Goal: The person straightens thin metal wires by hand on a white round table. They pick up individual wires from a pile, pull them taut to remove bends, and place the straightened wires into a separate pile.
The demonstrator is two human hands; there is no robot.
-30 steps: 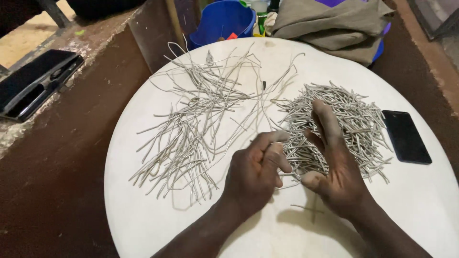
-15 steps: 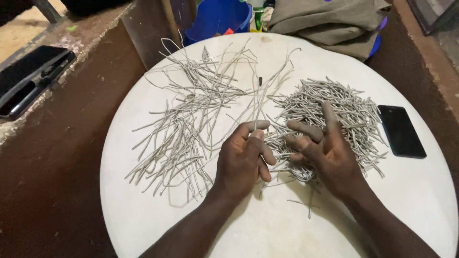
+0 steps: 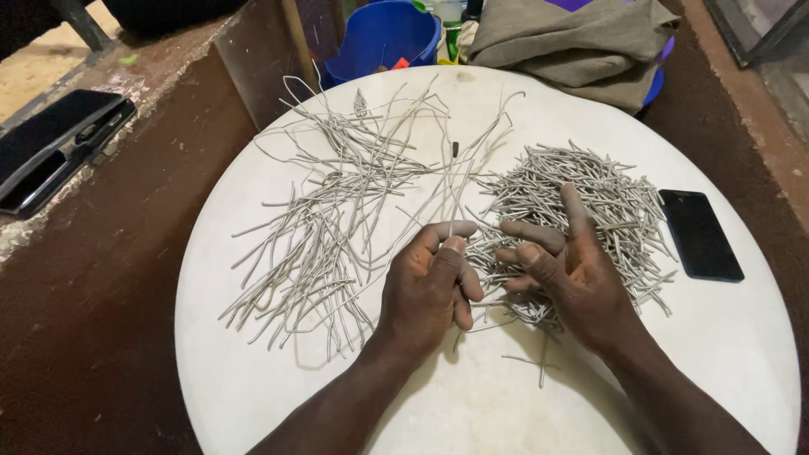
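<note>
Blue bucket (image 3: 383, 38) cut off at top; cloth (image 3: 573, 42) likewise.

Two bare forearms are seen, entering from the lower edge — no sleeves, gloves or wrist straps are worn. The left hand (image 3: 425, 291) and the right hand (image 3: 573, 278) are uncovered; no rings or watch can be made out. Short, unpainted fingernails are shown on the fingers (image 3: 455, 244) — nothing else of the body is visible.
</note>
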